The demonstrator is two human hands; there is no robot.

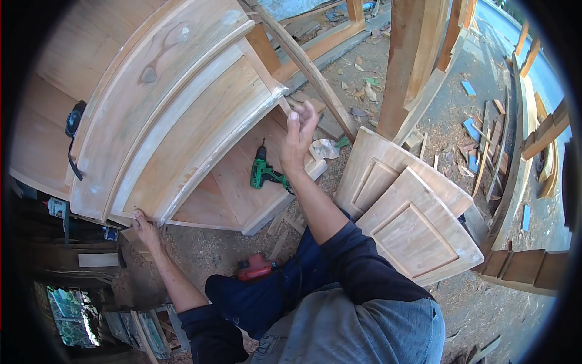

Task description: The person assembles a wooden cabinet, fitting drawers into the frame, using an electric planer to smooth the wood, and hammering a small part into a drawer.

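Note:
A bare wooden cabinet with a curved front frame and a pale, whitish edge fills the upper left. My left hand is at its near left corner, with the fingers closed on the frame's edge. Beside the opposite, right-hand corner I hold up my right hand, its fingers loosely bent and apart from the thumb; nothing shows in it. A green cordless drill with a black chuck stands inside the cabinet's open compartment, just left of my right wrist.
Two wooden panel doors lean overlapped at my right. A red power tool is by my knee. A black tool rests on the cabinet. Timber posts rise at the far right, amid wood scraps and sawdust.

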